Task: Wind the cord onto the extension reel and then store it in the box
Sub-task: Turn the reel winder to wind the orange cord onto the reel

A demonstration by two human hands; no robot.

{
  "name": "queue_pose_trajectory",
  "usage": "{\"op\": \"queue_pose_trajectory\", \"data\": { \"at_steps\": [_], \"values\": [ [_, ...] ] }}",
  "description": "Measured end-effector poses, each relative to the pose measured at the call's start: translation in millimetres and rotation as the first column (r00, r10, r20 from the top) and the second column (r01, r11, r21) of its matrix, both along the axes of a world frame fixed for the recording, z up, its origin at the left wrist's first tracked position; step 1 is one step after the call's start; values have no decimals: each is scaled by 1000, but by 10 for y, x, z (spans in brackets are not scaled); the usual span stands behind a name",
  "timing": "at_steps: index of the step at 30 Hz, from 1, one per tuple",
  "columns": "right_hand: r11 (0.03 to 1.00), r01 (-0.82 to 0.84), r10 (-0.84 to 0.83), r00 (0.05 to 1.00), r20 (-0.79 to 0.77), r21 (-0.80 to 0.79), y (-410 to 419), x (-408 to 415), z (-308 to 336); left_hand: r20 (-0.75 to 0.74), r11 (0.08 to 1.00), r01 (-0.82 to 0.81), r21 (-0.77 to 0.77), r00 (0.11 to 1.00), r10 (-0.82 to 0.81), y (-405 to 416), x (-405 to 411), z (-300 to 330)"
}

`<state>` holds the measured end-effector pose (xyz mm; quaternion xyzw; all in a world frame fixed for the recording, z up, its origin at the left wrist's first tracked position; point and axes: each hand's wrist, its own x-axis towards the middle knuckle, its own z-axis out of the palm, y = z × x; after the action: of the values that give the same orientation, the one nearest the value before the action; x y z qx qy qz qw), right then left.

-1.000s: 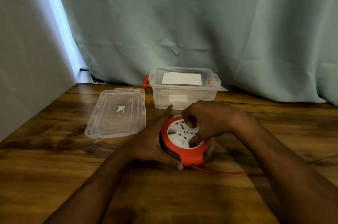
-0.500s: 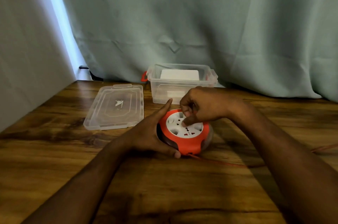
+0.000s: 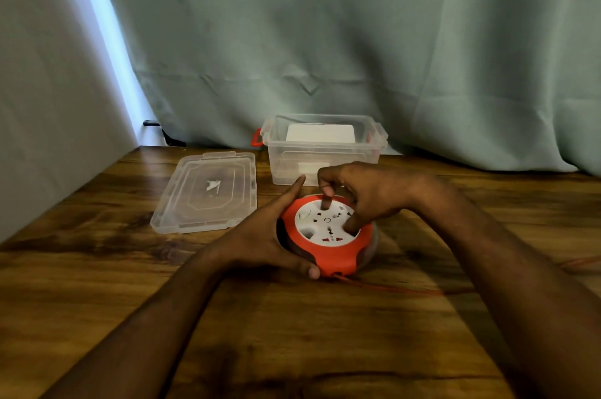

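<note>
A round orange extension reel (image 3: 338, 257) with a white socket face lies flat on the wooden table (image 3: 292, 333). My left hand (image 3: 266, 236) cups its left side, thumb under the front edge, forefinger stretched along the rim. My right hand (image 3: 361, 193) sits on top, its curled fingers and thumb pressed into recesses of the white face. A thin orange cord (image 3: 400, 289) runs from the reel's front out to the right along the table. The clear plastic box (image 3: 325, 151) stands open just behind the reel, something white inside it.
The box's clear lid (image 3: 208, 193) lies flat on the table to the left of the box. A green curtain (image 3: 325, 40) hangs behind, and a pale wall (image 3: 48, 89) closes the left side. A small black object (image 3: 162, 133) sits at the curtain's foot.
My right hand has shifted round on the white face, its fingers now at a different spot, so the face appears turned. The left hand keeps its hold on the reel's side.
</note>
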<state>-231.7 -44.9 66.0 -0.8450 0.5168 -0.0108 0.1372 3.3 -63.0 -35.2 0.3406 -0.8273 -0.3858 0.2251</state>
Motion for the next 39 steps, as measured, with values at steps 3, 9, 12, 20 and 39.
{"op": "queue_pose_trajectory", "data": {
  "at_steps": [3,9,12,20,39],
  "values": [
    [999,-2,1,1000,-27,-39,42,19,23,1,1000,-9,1,1000,9,10,0,11],
    [988,-12,-12,989,-151,-156,106,102,5,21,1000,-17,-12,1000,17,27,-29,36],
    [988,31,-53,988,-143,-149,99,145,-45,24,1000,-13,6,1000,13,26,-30,25],
    [990,-54,61,997,44,-133,71,36,56,54,999,-40,17,998,39,23,-20,32],
    [1000,-4,4,1000,11,10,53,-45,61,76,997,-65,30,995,63,38,-20,65]
  ]
}}
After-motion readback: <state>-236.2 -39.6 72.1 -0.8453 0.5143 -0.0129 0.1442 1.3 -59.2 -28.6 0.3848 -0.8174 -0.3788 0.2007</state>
